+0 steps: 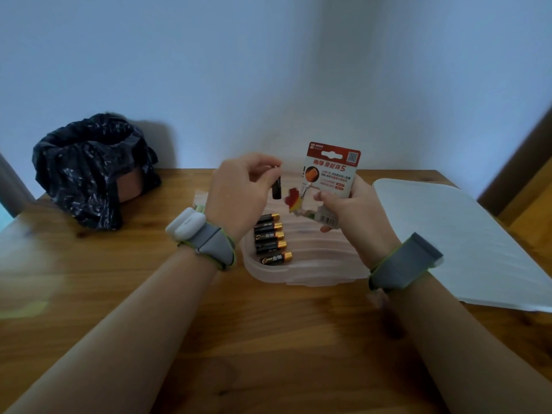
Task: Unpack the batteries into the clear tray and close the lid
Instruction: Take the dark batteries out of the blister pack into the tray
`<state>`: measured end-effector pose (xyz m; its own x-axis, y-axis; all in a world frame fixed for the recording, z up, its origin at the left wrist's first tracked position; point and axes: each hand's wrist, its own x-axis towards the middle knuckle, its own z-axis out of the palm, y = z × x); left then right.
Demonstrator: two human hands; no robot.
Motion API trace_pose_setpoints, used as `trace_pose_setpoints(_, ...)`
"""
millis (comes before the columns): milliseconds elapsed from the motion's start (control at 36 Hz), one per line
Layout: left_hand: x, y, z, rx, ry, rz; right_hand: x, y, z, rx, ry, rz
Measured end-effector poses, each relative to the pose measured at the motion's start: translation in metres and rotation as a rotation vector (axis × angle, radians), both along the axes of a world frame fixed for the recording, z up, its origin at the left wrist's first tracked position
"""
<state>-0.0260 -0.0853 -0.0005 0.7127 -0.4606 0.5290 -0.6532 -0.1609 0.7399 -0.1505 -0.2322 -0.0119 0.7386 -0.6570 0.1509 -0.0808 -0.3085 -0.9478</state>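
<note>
Five black-gold batteries (270,239) side by side in clear tray (313,264)

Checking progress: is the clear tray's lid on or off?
Off: the lid lies flat on the table, right of the clear tray.

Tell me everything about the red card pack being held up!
The battery pack is a red and white card with writing, an orange picture and a square code in its top corner. Its clear plastic front looks torn open at the bottom. The right hand grips its lower end, holding it upright above the clear tray.
</note>
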Motion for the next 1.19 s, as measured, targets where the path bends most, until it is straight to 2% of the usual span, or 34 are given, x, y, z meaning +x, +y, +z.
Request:
trace_pose_setpoints(556, 0.039, -0.027, 0.003, 0.762, -0.199, -0.017, 0.001, -0.003, 0.000, 0.000, 0.030, -0.041)
trace_pose_setpoints(972, 0.042, -0.040, -0.001, 0.943, -0.351, -0.017, 0.000, -0.002, 0.001, 0.028, 0.014, -0.046)
trace_pose_setpoints(1194, 0.044, -0.041, -0.004, 0.960, -0.357, -0.013, 0.000, 0.000, 0.002, 0.028, 0.008, -0.042)
